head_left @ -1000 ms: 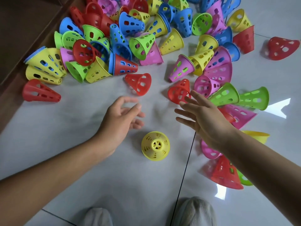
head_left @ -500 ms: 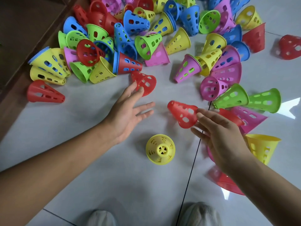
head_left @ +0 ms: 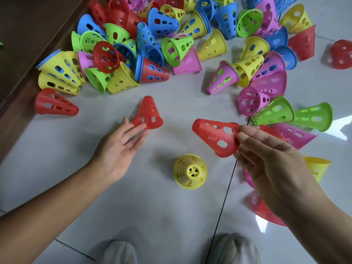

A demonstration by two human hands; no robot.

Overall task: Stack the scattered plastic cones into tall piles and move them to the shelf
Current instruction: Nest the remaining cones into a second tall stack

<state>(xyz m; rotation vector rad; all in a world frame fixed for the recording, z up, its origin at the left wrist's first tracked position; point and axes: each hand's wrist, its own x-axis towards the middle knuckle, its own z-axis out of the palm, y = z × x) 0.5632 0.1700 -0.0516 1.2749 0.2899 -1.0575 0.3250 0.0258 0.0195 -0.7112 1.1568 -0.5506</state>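
Right hand pinches the wide rim of a red perforated cone, held on its side above the pale tiled floor with its narrow tip pointing left. Left hand lies open, straight fingertips touching the rim of a second red cone that rests on the floor with its tip pointing away. Between the hands a yellow cone stands upright, near the scattered pile of cones.
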